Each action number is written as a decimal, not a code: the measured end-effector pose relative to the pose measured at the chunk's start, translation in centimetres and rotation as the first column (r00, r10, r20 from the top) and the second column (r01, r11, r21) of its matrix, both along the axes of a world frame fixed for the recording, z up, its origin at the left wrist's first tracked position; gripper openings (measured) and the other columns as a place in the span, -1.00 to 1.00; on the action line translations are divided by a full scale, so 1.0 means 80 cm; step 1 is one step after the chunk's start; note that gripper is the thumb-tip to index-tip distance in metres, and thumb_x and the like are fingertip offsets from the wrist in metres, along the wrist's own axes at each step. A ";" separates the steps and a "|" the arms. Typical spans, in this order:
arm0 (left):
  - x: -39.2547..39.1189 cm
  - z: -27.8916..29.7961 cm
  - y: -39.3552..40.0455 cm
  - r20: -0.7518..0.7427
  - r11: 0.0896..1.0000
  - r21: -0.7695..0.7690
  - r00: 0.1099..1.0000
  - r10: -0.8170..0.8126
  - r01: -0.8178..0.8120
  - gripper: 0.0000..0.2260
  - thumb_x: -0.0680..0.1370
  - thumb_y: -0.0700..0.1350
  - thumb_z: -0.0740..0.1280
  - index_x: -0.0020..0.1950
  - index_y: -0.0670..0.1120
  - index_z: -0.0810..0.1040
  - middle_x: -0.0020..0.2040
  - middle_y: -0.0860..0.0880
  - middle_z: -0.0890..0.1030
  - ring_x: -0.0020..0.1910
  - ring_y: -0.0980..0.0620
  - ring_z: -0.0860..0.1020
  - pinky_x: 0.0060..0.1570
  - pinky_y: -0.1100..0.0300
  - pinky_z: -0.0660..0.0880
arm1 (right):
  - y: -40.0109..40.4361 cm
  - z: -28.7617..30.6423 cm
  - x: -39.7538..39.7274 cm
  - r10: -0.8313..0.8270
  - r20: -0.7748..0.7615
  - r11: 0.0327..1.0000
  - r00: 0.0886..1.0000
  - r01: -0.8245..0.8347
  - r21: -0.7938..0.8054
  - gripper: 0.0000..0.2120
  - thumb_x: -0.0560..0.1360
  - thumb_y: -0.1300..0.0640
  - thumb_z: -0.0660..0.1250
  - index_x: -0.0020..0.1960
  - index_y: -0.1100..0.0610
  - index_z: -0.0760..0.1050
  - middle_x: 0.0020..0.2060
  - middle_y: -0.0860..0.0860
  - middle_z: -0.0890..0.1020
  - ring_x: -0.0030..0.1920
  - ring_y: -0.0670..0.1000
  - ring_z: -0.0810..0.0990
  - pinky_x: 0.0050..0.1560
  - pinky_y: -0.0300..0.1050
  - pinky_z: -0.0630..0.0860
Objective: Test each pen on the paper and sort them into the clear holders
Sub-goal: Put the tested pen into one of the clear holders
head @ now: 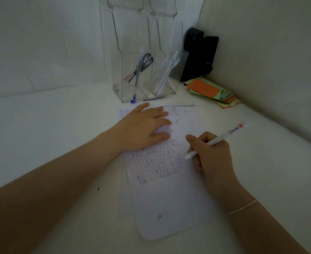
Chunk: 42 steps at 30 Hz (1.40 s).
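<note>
A sheet of paper (167, 202) with rows of small marks lies on the white table. My left hand (143, 127) lies flat on its upper part, fingers straight. My right hand (211, 153) grips a white pen (222, 137) with a red button, tip down at the paper's right edge. Another white pen (178, 105) lies on the table past the paper's top edge. Behind it stand two clear holders: the left holder (118, 79) contains a blue-capped pen and darker pens, the right holder (171, 88) several white pens.
A stack of orange and green paper notes (213, 92) lies at the back right by the wall. A black object (200, 54) stands in the corner behind the holders. Walls close in at the back and right.
</note>
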<state>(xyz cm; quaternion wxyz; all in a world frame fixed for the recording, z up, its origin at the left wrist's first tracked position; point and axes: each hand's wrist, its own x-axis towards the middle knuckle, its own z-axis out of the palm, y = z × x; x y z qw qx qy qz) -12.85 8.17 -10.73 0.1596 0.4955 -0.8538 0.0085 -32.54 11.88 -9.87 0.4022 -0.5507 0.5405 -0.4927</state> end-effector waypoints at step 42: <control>0.027 0.005 -0.015 -0.273 0.948 0.103 0.908 0.317 -0.301 -0.53 0.54 0.20 0.22 0.40 0.03 0.38 0.41 0.03 0.39 0.39 0.09 0.32 0.40 0.22 0.01 | -0.137 0.182 0.065 -0.006 -0.096 0.927 0.995 -0.031 -0.374 -0.84 0.52 0.21 0.31 -0.02 0.09 0.32 -0.20 0.18 0.59 -0.43 -0.03 0.59 -0.30 -0.05 0.61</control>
